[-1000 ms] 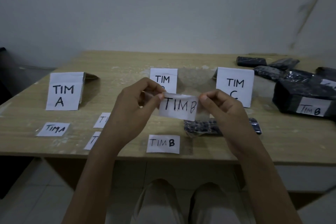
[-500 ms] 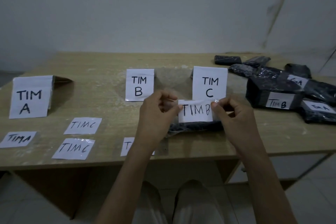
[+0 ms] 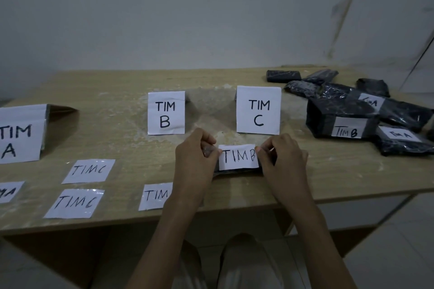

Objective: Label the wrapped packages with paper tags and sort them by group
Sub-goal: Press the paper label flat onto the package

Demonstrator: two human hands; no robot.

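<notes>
We are pinching a paper tag (image 3: 238,157) reading TIM B by its two short ends. Our left hand (image 3: 197,159) is gripping the left end, where a bit of clear tape is shining, and our right hand (image 3: 281,159) is gripping the right end. The tag is lying over a dark wrapped package (image 3: 237,172) near the front of the tabletop (image 3: 117,91), just in front of the standing TIM B card (image 3: 166,112) and TIM C card (image 3: 258,110). We cannot tell whether it is stuck down. The TIM A card (image 3: 21,134) is standing at the far left. Loose tags (image 3: 89,171) are lying flat on the left, one partly hidden by our left wrist. On the right, black packages (image 3: 399,112) are lying in a pile, among them a box (image 3: 340,119) tagged TIM B.
</notes>
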